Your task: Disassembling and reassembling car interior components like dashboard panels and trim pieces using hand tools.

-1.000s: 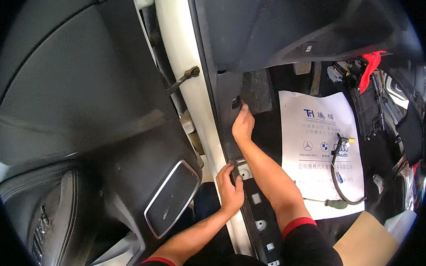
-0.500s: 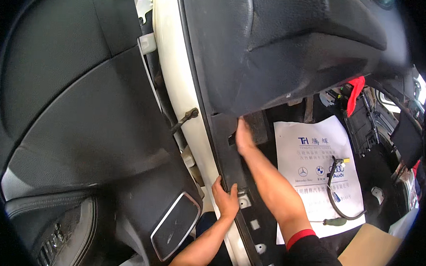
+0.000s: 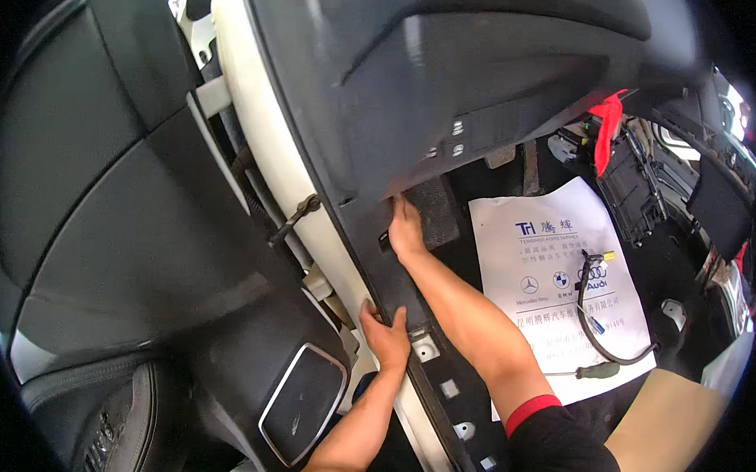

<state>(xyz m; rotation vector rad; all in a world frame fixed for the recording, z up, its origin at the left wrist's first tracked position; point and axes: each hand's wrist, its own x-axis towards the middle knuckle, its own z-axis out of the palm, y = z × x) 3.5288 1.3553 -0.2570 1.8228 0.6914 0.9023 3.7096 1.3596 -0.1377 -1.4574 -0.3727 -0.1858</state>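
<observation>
Both hands are on a black trim panel (image 3: 361, 231) running along the white door frame. My left hand (image 3: 384, 337) is low on it, its thumb up and its fingers curled over the panel's edge at the white sill (image 3: 412, 415). My right hand (image 3: 405, 233) grips the panel's upper part just below the dashboard's underside (image 3: 435, 87), beside a dark opening; its fingertips are partly hidden. Below my left hand, bare metal brackets (image 3: 424, 346) show along the sill.
A printed paper mat (image 3: 526, 327) in the footwell carries a black cable (image 3: 585, 325) and a green-handled screwdriver (image 3: 596, 371). Pedals (image 3: 529, 162), a red cloth (image 3: 606, 124) and loose dashboard parts (image 3: 637, 188) are rightward. The open door (image 3: 108, 224) fills the left; cardboard (image 3: 665, 426) lies lower right.
The view has shifted, bringing more of the dashboard's underside into sight. My right hand sits slightly higher on the panel, its fingertips nearer the dashboard. My left hand still holds the lower edge.
</observation>
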